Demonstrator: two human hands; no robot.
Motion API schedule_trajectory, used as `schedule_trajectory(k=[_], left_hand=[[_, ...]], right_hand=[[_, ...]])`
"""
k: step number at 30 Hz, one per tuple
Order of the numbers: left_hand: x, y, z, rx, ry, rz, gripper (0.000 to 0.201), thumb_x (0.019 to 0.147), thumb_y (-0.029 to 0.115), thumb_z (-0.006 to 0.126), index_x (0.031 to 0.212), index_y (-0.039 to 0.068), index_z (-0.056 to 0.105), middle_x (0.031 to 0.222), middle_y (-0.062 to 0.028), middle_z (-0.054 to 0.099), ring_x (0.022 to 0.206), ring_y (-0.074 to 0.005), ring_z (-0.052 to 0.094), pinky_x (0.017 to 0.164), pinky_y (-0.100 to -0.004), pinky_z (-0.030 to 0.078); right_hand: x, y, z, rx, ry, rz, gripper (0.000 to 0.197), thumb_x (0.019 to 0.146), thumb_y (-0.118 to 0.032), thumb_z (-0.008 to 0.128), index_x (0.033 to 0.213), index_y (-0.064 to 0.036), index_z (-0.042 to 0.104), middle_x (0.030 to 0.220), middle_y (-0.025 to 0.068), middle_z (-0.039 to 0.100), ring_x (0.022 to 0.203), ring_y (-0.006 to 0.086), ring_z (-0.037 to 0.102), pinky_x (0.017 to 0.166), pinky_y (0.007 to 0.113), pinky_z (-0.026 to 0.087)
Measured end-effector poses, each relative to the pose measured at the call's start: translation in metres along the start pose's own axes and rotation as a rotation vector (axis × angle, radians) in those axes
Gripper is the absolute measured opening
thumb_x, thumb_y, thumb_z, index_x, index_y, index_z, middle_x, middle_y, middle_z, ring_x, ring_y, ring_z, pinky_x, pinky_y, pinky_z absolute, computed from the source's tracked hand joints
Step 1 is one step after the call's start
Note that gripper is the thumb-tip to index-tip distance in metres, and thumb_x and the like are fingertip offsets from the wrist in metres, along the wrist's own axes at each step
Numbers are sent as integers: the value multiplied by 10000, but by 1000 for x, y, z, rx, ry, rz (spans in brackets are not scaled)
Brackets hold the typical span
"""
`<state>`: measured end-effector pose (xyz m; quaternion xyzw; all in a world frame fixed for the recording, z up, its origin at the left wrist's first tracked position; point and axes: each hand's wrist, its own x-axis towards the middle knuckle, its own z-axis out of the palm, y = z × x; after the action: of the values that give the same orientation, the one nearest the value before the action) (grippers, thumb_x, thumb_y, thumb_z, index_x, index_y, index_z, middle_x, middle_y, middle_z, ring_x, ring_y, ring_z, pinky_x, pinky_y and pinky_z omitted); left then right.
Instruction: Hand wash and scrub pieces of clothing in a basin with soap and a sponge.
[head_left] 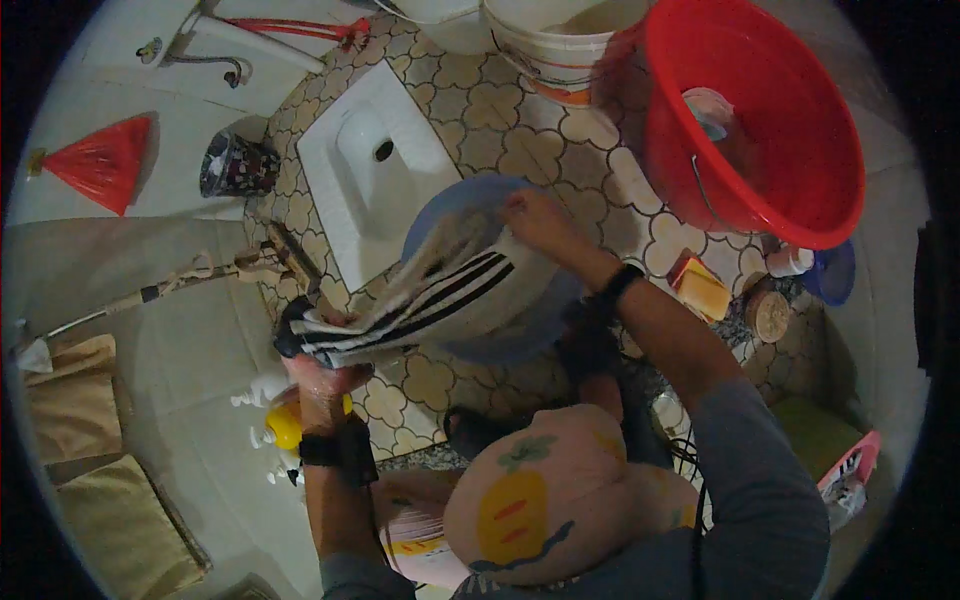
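Note:
A pale cloth with black stripes, perhaps a towel, is stretched between my two hands over a round blue basin. My left hand is closed round the gathered left end, out past the basin's rim. Something dark lies around its fingers; I cannot tell whether it is part of the cloth. My right hand pinches the cloth's upper right part above the basin. The cloth's lower right part hangs down into the basin, whose contents are mostly hidden.
A white squat toilet lies beyond the basin. At the right stand a large red tub, a yellow sponge and a brush. Pump bottles stand by my left forearm. A dark bin and white bucket are farther off.

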<state>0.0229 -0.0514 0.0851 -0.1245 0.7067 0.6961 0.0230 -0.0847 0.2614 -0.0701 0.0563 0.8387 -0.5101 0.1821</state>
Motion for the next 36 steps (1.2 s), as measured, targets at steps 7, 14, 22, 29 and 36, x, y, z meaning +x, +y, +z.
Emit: schedule_trajectory(k=[7,14,22,29,36], left_hand=[[-8,3,3,-311,-184,-167,507,741,556,451,724,62,567,747,-150,565,825,-357,523,746,-528,429],[-4,4,-23,-515,8,-283,327,796,374,508,889,68,575,875,-119,596,880,-257,566,796,-416,448],[9,-59,-21,401,-275,-238,156,696,-31,525,834,23,577,829,-63,594,836,-190,566,761,-296,444],[-13,-135,-26,1125,-512,-21,252,665,31,588,911,73,617,914,-116,602,899,-281,579,779,-369,456],[-20,-115,45,1071,-618,205,545,678,230,669,1182,141,480,1203,-118,509,1060,-319,508,865,-395,424]], right_hand=[[42,-3,60,200,-482,-46,431,813,-418,527,1014,-44,605,963,112,619,864,220,570,765,360,440],[24,-23,-42,407,140,-351,332,797,-326,598,892,-8,614,791,64,621,713,166,557,645,310,439],[-70,30,-78,-307,-126,-453,329,694,-232,729,939,-64,587,893,38,552,828,165,522,696,289,437],[-113,47,-56,-546,-421,-424,402,625,-171,746,988,-93,592,1019,103,492,982,266,509,771,359,451],[-106,18,-52,-807,-334,-552,351,617,-56,672,958,-87,594,965,107,482,884,283,536,726,341,464]])
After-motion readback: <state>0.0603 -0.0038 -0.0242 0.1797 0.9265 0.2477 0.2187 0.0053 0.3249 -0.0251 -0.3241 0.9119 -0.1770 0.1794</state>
